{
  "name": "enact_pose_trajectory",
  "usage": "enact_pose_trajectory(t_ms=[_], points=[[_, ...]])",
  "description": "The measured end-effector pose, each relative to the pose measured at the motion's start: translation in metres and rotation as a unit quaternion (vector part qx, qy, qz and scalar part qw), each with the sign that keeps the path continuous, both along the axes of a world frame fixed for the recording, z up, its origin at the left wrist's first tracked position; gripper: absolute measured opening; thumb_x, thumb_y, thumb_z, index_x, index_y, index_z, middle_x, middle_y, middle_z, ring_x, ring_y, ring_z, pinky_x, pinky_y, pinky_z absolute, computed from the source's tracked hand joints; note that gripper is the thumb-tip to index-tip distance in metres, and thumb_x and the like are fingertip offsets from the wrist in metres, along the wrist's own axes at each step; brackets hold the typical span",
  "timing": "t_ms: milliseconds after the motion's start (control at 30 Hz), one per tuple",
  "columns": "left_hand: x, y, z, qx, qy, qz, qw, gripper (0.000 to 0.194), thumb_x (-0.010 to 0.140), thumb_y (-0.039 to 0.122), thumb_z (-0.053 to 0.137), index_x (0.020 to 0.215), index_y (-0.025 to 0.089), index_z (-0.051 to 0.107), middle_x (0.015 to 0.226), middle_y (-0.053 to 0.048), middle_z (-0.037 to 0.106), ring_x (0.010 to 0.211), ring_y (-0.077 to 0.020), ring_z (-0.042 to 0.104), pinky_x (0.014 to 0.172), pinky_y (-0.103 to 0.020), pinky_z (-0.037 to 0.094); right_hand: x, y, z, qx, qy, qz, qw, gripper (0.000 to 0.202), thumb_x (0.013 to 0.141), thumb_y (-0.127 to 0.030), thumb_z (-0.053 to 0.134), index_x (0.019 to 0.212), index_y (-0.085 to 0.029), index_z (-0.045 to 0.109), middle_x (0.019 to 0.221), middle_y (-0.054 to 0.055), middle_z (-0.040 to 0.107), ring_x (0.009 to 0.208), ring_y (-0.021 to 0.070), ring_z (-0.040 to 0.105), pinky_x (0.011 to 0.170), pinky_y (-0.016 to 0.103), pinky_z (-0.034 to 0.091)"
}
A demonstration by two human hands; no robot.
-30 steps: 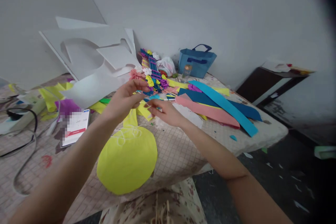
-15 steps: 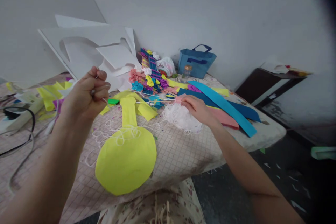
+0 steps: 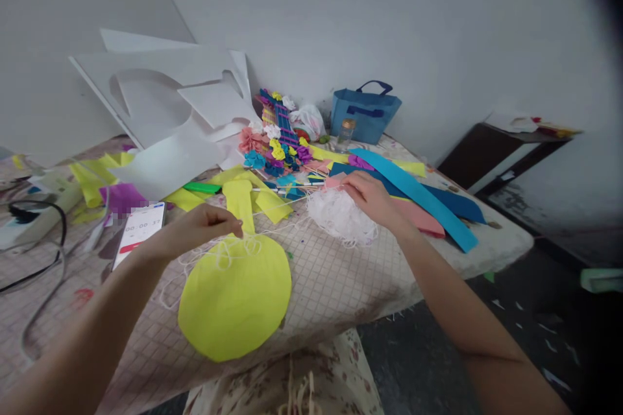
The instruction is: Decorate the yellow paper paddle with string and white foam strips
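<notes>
My left hand is closed, its fingers pinching white string just above the neck of a round yellow paper piece. Loose loops of white string lie over the top of that yellow disc. At the middle of the table, my right hand is closed on string at the upper edge of a tangled white string bundle. A strand stretches from the bundle towards my left hand. The exact grip of the right fingertips is partly hidden.
A phone lies by my left forearm, near cables and a power strip. Behind are white boards, paper flowers, a glass jar and a blue bag. Coloured paper strips lie to the right.
My left hand has come down and to the right, from raised above the table to over the yellow paper, uncovering the phone. My right hand has shifted slightly at the string bundle.
</notes>
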State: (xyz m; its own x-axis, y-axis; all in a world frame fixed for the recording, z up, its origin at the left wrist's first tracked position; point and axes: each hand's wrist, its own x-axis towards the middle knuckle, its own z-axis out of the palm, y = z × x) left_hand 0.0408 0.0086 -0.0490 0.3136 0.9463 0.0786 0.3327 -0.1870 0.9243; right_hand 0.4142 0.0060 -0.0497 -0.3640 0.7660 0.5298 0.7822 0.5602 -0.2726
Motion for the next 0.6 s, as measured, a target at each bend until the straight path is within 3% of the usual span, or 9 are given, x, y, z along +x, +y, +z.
enact_pose_trajectory(t_ms=[67, 167, 233, 367, 433, 500, 600], points=[[0.000, 0.002, 0.002, -0.046, -0.078, -0.059, 0.994, 0.037, 0.072, 0.048, 0.072, 0.057, 0.016, 0.061, 0.050, 0.001, 0.046, 0.045, -0.0077, 0.035, 0.042, -0.021, 0.030, 0.002, 0.002, 0.004, 0.016, -0.013, -0.011, 1.000, 0.021, 0.095, -0.028, 0.040, 0.089, -0.022, 0.059, 0.092, 0.008, 0.062, 0.091, 0.0227, 0.057, 0.079, 0.035, 0.044], [0.004, 0.004, 0.010, -0.043, -0.265, -0.046, 0.962, 0.041, 0.072, 0.047, 0.073, 0.054, 0.016, 0.054, 0.084, -0.008, 0.064, 0.064, -0.0124, 0.049, 0.054, -0.024, 0.042, 0.005, 0.006, 0.011, 0.042, -0.018, -0.034, 0.998, 0.022, 0.095, -0.029, 0.039, 0.088, -0.022, 0.058, 0.092, 0.008, 0.061, 0.091, 0.0234, 0.056, 0.080, 0.037, 0.044], [0.011, 0.006, 0.013, -0.059, -0.295, -0.043, 0.953, 0.034, 0.074, 0.042, 0.072, 0.059, 0.016, 0.056, 0.105, -0.010, 0.065, 0.068, -0.0123, 0.051, 0.054, -0.023, 0.041, 0.006, 0.008, 0.016, 0.055, -0.006, -0.041, 0.998, 0.021, 0.095, -0.029, 0.039, 0.088, -0.023, 0.058, 0.092, 0.008, 0.060, 0.091, 0.0234, 0.056, 0.080, 0.037, 0.044], [0.043, 0.009, -0.005, -0.063, -0.177, -0.017, 0.982, 0.024, 0.080, 0.041, 0.064, 0.079, 0.017, 0.065, 0.087, -0.008, 0.067, 0.048, -0.0068, 0.038, 0.042, -0.020, 0.029, 0.002, 0.012, 0.024, 0.061, 0.017, -0.031, 0.998, 0.019, 0.095, -0.030, 0.041, 0.086, -0.024, 0.056, 0.088, 0.007, 0.061, 0.088, 0.0226, 0.057, 0.078, 0.037, 0.044], [0.066, 0.012, -0.023, -0.052, -0.094, -0.018, 0.994, 0.026, 0.077, 0.041, 0.066, 0.088, 0.018, 0.066, 0.075, -0.005, 0.065, 0.046, -0.0074, 0.040, 0.043, -0.020, 0.032, -0.001, 0.013, 0.026, 0.056, 0.016, -0.026, 0.998, 0.019, 0.095, -0.031, 0.041, 0.086, -0.024, 0.057, 0.088, 0.007, 0.061, 0.088, 0.0226, 0.058, 0.078, 0.036, 0.044], [0.087, 0.017, -0.040, -0.041, -0.041, -0.031, 0.998, 0.032, 0.071, 0.040, 0.071, 0.095, 0.019, 0.067, 0.076, -0.004, 0.066, 0.050, -0.0103, 0.049, 0.045, -0.021, 0.037, -0.003, 0.015, 0.028, 0.051, 0.010, -0.024, 0.998, 0.021, 0.096, -0.033, 0.041, 0.087, -0.024, 0.057, 0.089, 0.007, 0.061, 0.089, 0.0229, 0.057, 0.079, 0.037, 0.044], [0.100, 0.022, -0.046, -0.059, 0.002, -0.090, 0.994, 0.027, 0.060, 0.036, 0.076, 0.079, 0.019, 0.070, 0.064, -0.002, 0.064, 0.050, -0.0135, 0.054, 0.044, -0.022, 0.039, 0.002, 0.018, 0.029, 0.049, -0.006, -0.028, 0.998, 0.023, 0.096, -0.034, 0.040, 0.086, -0.024, 0.058, 0.090, 0.007, 0.061, 0.090, 0.0234, 0.057, 0.079, 0.038, 0.044]])
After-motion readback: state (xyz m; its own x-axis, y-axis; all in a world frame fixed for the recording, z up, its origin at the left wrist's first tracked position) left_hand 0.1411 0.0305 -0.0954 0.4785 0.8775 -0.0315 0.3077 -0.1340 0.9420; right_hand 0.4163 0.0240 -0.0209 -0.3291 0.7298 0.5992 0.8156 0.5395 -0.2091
